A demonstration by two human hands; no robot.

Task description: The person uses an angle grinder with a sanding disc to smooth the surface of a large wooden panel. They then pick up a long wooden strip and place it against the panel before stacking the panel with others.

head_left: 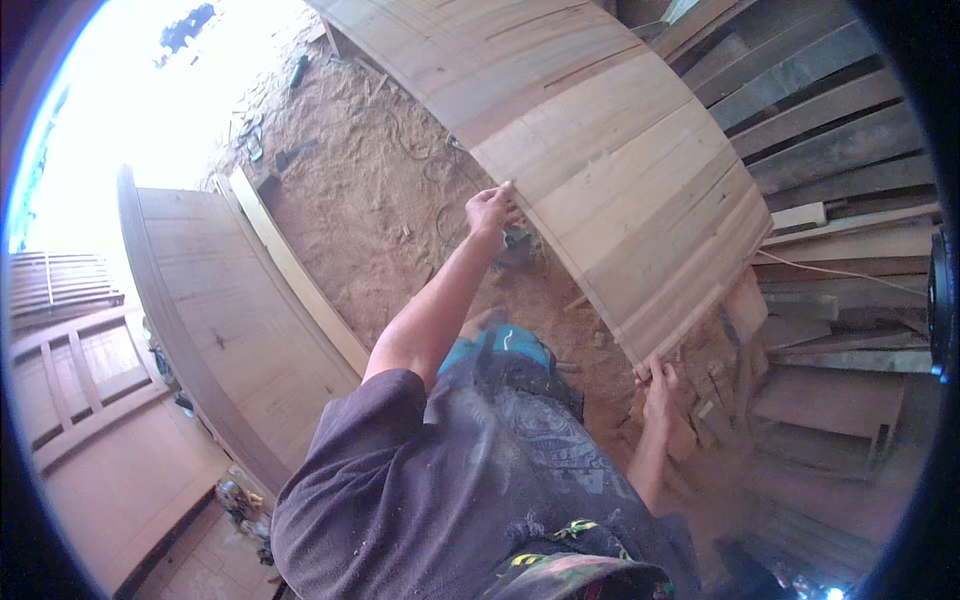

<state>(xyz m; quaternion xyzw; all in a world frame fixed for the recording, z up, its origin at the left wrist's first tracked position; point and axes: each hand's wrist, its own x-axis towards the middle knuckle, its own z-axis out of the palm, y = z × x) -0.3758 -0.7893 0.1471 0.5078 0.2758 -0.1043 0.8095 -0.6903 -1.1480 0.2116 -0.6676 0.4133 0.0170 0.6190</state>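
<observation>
Grey-brown wooden planks (845, 135), stacked, right of right hand (657, 382). Broad pale-brown wooden panel (235, 300) left of left hand (491, 208). Brown sandy ground (345, 170) beneath.

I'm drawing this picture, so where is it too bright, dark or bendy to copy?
In the head view, glare whites out the upper left; the corners are black and the lower right is dim; the fisheye lens seems to bend the wooden panel; the left hand and right hand look fairly clear.

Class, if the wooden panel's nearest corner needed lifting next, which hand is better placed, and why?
Probably the right hand: it is already at that corner of the wooden panel, whereas the left hand is farther along the panel's edge.
</observation>
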